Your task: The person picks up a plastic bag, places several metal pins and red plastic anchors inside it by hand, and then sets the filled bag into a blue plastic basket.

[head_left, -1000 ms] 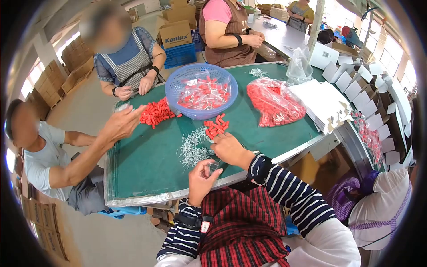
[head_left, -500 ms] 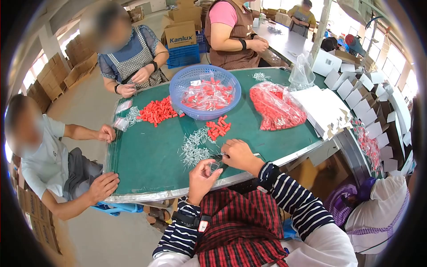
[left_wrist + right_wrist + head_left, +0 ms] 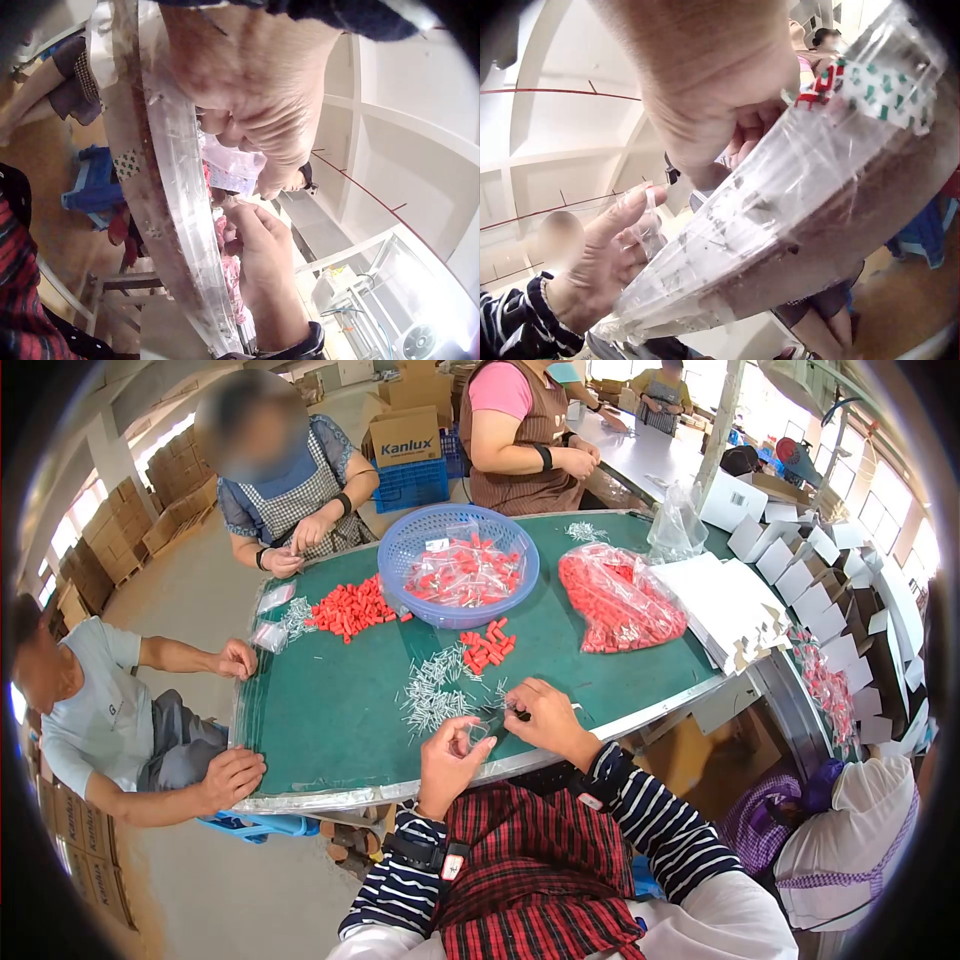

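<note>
My left hand is at the near table edge, thumb and fingers curled round a small clear plastic bag. The right wrist view also shows the bag, hanging crumpled at the fingertips. Just to the right, my right hand is low over the table with bent fingers, its fingertips beside a few loose screws. I cannot tell whether it pinches any. A pile of silver screws lies ahead of both hands, with a small group of red wall plugs just beyond it.
Farther back stand a blue basket of filled bags and a large bag of red plugs. White cards are stacked at right. Another red heap lies at left. People sit across and at left; taped plastic covers the table edge.
My right hand has drawn back from the red plugs towards the near edge, then shifted slightly right. My left hand stays with the bag. The person at left has lowered a raised hand.
</note>
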Available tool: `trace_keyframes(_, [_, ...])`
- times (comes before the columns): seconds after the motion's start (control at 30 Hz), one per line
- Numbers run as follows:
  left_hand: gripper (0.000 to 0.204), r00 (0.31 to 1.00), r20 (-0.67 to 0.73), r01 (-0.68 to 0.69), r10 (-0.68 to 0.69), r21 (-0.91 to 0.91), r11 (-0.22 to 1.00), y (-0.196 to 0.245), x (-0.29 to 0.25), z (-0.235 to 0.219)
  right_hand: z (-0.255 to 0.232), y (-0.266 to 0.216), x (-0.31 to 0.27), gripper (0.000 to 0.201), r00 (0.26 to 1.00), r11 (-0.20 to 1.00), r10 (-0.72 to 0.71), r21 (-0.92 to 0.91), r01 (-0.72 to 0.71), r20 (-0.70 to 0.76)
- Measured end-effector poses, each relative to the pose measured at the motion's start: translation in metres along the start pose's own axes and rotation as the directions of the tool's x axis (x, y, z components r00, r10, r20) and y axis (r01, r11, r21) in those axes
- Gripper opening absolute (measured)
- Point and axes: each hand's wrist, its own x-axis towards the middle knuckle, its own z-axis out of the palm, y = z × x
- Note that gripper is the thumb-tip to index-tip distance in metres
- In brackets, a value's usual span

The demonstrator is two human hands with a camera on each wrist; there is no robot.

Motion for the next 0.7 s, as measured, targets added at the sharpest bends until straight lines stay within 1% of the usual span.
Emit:
trace_keyframes(0.07, [0.03,1.0,0.004,-0.021,0.02,0.012,1.0,0.0012,0.0007,0.0,-0.0014,-0.0021,-0.0019,0.015,1.0,0.999,0.016,0.028,-0.016,-0.006])
trace_keyframes(0.33, [0.031,1.0,-0.002,-0.012,0.012,0.018,1.0,0.0011,0.0,0.001,0.0003,-0.0012,-0.0092,0.011,0.999,0.987,0.051,0.154,-0.048,-0.019])
trace_keyframes(0.4, [0.031,1.0,-0.002,-0.02,0.02,0.02,1.0,0.0021,-0.0003,0.0008,0.0019,0.0001,-0.0104,0.012,0.994,0.955,0.103,0.284,-0.089,-0.034])
trace_keyframes(0.43, [0.032,1.0,0.012,0.006,-0.007,0.015,1.0,0.0049,-0.0008,0.0004,0.0015,0.0002,-0.0103,0.012,0.994,0.955,0.103,0.284,-0.089,-0.034])
trace_keyframes(0.5, [0.032,0.999,0.027,0.033,-0.033,0.011,0.999,0.0063,-0.0013,0.0003,0.0001,-0.0004,-0.0097,0.012,0.98,0.89,0.195,0.412,-0.194,0.04])
trace_keyframes(0.53, [0.032,0.999,0.028,0.035,-0.035,0.006,0.999,0.006,-0.0016,0.0002,0.0,-0.0012,-0.0095,0.012,0.98,0.89,0.195,0.413,-0.195,0.041])
trace_keyframes(0.6, [0.032,0.999,0.029,0.036,-0.036,0.001,0.999,0.0044,-0.0015,-0.0001,0.0005,-0.0029,-0.0086,0.014,0.966,0.818,0.249,0.52,-0.245,0.064])
trace_keyframes(0.7, [0.032,1.0,0.029,0.011,-0.011,0.005,1.0,0.0016,-0.0014,0.0,0.0016,-0.0033,-0.0084,0.014,0.961,0.783,0.267,0.564,-0.262,0.075])
